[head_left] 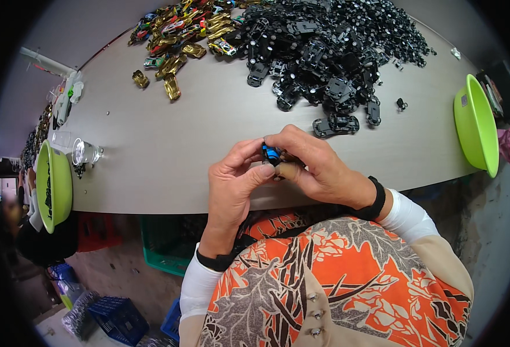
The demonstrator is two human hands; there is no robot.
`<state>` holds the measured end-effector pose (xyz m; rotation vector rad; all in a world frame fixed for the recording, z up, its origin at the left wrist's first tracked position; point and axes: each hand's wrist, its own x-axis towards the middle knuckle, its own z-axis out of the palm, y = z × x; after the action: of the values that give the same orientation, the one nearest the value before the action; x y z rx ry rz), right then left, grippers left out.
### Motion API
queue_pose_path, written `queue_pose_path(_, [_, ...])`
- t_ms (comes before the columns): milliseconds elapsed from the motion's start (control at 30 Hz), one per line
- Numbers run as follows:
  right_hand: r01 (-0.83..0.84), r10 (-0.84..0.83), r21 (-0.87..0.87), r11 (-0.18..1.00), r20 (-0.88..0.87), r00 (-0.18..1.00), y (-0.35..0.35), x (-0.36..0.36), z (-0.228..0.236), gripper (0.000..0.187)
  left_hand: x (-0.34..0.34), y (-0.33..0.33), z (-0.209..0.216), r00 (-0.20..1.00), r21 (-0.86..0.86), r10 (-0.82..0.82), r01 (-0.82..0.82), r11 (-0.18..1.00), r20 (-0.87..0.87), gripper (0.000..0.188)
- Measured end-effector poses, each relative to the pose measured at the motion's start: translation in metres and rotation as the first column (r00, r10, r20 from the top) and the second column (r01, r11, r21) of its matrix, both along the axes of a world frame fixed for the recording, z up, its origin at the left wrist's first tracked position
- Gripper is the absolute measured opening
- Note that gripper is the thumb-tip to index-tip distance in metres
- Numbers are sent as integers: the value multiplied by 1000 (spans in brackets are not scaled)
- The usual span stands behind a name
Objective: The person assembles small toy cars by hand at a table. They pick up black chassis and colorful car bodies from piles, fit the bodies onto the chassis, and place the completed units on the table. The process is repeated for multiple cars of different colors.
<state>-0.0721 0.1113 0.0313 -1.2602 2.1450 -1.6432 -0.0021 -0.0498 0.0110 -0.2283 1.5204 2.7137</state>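
I have my left fingers [244, 152] and right fingers [294, 143] clamped on a blue toy [272, 153], partly hidden between them, over the counter [151, 156]. Beyond lie heaped black parts [310, 58] and, left of those, gold cars [172, 88].

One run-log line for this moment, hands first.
left hand: holding blue toy | right hand: same toy | table, far side: black car-part pile, gold toy cars | sides: green basins

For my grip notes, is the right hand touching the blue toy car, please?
Touching: head view shows the right hand with fingers against the blue toy car.
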Motion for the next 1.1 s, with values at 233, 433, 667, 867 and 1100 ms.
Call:
queue_pose_path(233, [95, -92, -56, 994, 52, 994, 1, -1, -9, 22, 1, 6, -3, 998, -169, -69, 68, 983, -4, 34])
queue_pose_path(433, [155, -150, -49, 987, 78, 986, 4, -3, -16, 16, 6, 10, -2, 989, -422, -146, 117, 899, -36, 37])
queue_pose_path(667, [27, 23, -159, 987, 304, 952, 15, -2, -3, 24, 3, 2, 5, 983, -168, -181, 174, 970, -29, 36])
queue_pose_path(867, [-18, 85, -97, 995, 752, 653, 25, -12, 4, 20, 0, 1, 8, 968, -33, -228, 232, 972, 104, 25])
queue_pose_path(1100, [-77, 63, -1, 997, 598, 799, 21, -11, -3, 15, 2, 10, 6, 981, -411, -172, 194, 891, 91, 18])
